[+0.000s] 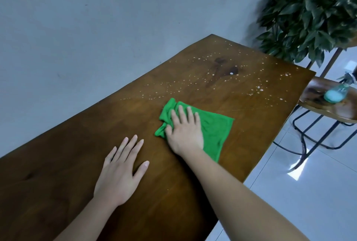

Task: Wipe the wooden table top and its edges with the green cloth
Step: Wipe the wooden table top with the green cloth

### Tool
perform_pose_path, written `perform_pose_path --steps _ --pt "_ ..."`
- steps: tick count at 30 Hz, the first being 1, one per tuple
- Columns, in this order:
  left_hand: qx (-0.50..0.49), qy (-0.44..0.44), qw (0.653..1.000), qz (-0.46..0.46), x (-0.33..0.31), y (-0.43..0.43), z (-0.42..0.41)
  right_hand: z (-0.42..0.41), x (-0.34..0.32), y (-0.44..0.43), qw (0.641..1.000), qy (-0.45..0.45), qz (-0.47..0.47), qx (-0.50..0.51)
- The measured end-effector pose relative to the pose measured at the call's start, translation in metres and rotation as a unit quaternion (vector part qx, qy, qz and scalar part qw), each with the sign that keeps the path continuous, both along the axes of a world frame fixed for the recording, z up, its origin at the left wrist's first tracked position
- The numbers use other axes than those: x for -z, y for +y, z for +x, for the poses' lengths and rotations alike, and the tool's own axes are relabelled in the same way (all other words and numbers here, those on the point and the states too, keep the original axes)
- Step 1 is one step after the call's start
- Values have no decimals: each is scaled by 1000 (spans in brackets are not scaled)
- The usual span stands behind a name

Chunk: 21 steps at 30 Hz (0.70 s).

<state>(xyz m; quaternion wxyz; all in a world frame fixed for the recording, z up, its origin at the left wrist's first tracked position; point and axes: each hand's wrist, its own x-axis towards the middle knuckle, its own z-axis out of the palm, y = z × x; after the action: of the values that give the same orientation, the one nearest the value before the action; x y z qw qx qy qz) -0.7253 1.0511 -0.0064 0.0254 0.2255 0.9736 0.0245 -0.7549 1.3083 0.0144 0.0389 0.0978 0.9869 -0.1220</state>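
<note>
A long dark wooden table runs from the lower left toward a grey wall. The green cloth lies spread near the table's middle, bunched at its left side. My right hand presses flat on the cloth with straight fingers. My left hand rests flat on the bare wood, fingers spread, to the left of the cloth and apart from it. White droplets speckle the far half of the table beyond the cloth.
A small round wooden stool on black metal legs stands right of the table, with a spray bottle of blue-green liquid on it. A leafy plant fills the upper right. Glossy white floor tiles lie along the table's right edge.
</note>
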Motion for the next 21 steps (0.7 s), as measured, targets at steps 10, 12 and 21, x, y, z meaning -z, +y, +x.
perform_pose_path --steps 10,12,21 --pt "-13 -2 1000 -2 -2 3 -3 -23 6 7 978 16 -10 -206" --pt "-11 0 1000 5 -2 2 -3 -34 4 37 982 17 -3 -186" --pt "-14 12 1000 22 2 0 -13 -55 1 220 999 30 0 44"
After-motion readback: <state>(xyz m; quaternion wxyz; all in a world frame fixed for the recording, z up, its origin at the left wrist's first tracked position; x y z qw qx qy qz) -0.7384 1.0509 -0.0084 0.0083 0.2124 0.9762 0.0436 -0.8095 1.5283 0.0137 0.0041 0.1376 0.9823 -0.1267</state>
